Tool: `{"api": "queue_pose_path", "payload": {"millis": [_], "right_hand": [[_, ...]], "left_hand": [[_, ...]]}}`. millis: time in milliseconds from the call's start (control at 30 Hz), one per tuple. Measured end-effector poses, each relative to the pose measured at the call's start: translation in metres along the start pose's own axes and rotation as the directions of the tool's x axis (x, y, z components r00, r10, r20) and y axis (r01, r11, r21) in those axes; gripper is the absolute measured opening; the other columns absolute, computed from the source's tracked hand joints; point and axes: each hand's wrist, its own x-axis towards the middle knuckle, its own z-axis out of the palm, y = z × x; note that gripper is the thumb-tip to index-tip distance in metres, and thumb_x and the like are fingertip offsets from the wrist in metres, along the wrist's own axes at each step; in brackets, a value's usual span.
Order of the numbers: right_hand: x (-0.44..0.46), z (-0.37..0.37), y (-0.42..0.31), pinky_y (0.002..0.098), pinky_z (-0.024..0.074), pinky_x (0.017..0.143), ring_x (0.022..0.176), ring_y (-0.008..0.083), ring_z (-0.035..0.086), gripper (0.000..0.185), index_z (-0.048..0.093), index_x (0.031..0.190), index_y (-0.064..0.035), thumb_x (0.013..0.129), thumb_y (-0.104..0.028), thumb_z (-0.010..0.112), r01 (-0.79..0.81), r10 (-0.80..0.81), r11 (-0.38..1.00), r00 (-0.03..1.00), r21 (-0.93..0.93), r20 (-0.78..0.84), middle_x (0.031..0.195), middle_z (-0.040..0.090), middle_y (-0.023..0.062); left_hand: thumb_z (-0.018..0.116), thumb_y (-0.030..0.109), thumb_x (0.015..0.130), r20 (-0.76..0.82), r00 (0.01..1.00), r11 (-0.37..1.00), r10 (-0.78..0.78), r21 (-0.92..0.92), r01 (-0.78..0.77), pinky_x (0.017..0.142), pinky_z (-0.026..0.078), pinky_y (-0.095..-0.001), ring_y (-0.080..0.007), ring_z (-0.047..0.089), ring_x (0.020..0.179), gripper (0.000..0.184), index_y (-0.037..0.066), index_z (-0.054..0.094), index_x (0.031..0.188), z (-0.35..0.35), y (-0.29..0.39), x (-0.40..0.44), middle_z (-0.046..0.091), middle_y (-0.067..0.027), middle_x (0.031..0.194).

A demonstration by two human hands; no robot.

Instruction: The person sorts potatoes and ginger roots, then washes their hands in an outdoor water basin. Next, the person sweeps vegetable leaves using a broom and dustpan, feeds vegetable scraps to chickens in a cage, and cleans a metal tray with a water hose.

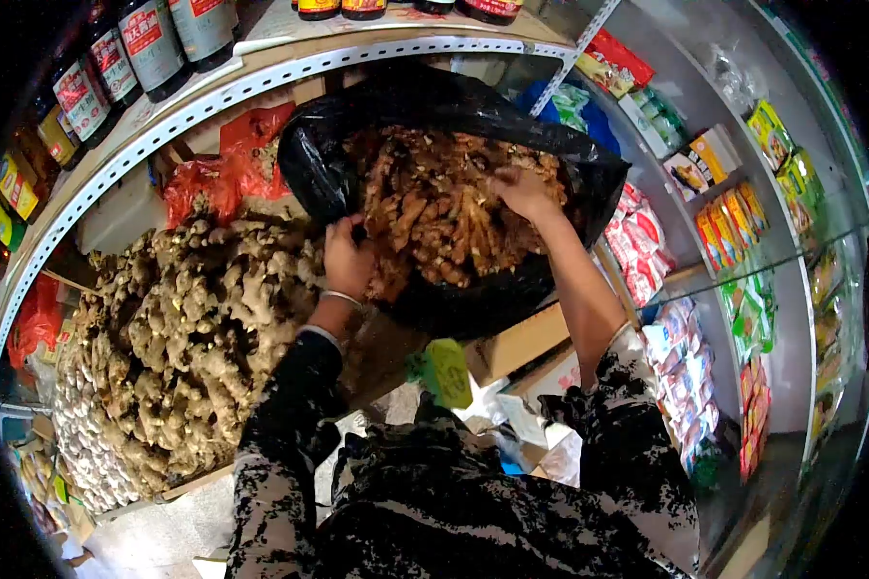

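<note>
A black plastic bag (314, 159) lies wide open in front of me, filled with orange-brown, knobbly roots (444, 217) that look like turmeric. My left hand (348, 259) is at the bag's near left edge, its fingers closed on the plastic. On the right part of the roots rests my right hand (529, 193), fingers reaching leftward over them. Its fingertips are partly lost among the roots, but no separate piece shows in its grasp. A large heap of pale ginger (212, 318) spreads to the left of my left forearm.
Garlic (85, 425) lies beyond the ginger at far left. A perforated white shelf edge (261, 82) curves above, carrying sauce bottles (150, 48). Red plastic bags (227, 174) sit behind the ginger. Packaged goods (734, 227) fill shelves at right. A cardboard box (517, 343) stands below the black bag.
</note>
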Motion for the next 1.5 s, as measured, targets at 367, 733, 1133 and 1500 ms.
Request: {"api": "queue_pose_path", "payload": {"millis": [367, 733, 1133, 1500], "right_hand": [[0.234, -0.009, -0.01, 0.0361, 0.0342, 0.091, 0.107, 0.0269, 0.046, 0.051, 0.041, 0.122, -0.0061, 0.082, -0.038, 0.042, 0.38, -0.279, 0.87, 0.905, -0.315, 0.32, 0.119, 0.046, 0.0151], [0.256, -0.033, -0.041, 0.0372, 0.0369, 0.089, 0.104, 0.0263, 0.049, 0.066, 0.045, 0.117, -0.0001, 0.074, -0.05, 0.05, 0.467, -0.439, 0.872, 0.879, -0.147, 0.187, 0.111, 0.052, 0.0173], [0.317, 0.014, -0.04, 0.0377, 0.0366, 0.091, 0.11, 0.0281, 0.043, 0.078, 0.04, 0.12, -0.0003, 0.066, -0.053, 0.06, 0.529, -0.533, 0.846, 0.841, 0.071, 0.087, 0.12, 0.042, 0.0185], [0.287, -0.004, -0.032, 0.0366, 0.0372, 0.091, 0.112, 0.0298, 0.041, 0.091, 0.037, 0.123, -0.0009, 0.058, -0.056, 0.067, 0.267, -0.251, 0.963, 0.933, -0.03, 0.26, 0.123, 0.041, 0.0192]], "left_hand": [[0.052, 0.006, 0.07, 0.416, 0.904, 0.98, -0.101, 0.199, 0.018, 0.087, 0.038, -0.0371, -0.0366, 0.045, 0.105, 0.069, 0.007, 0.021, 0.132, 0.003, 0.018, 0.201, 0.037, -0.0242, 0.124], [0.058, 0.008, 0.065, 0.378, 0.925, 0.96, -0.027, 0.268, -0.081, 0.085, 0.04, -0.0408, -0.039, 0.048, 0.097, 0.061, -0.001, 0.033, 0.12, 0.065, 0.019, 0.204, 0.047, -0.0282, 0.108], [0.051, 0.016, 0.072, 0.329, 0.94, 0.978, -0.093, 0.208, 0.025, 0.08, 0.042, -0.0406, -0.0365, 0.052, 0.095, 0.043, 0.005, 0.048, 0.113, 0.114, -0.038, 0.221, 0.056, -0.0227, 0.097], [0.044, 0.019, 0.079, 0.387, 0.921, 0.982, -0.049, 0.189, -0.028, 0.085, 0.04, -0.0359, -0.031, 0.049, 0.099, 0.039, 0.006, 0.045, 0.116, 0.145, -0.029, 0.276, 0.051, -0.0157, 0.111]]}}
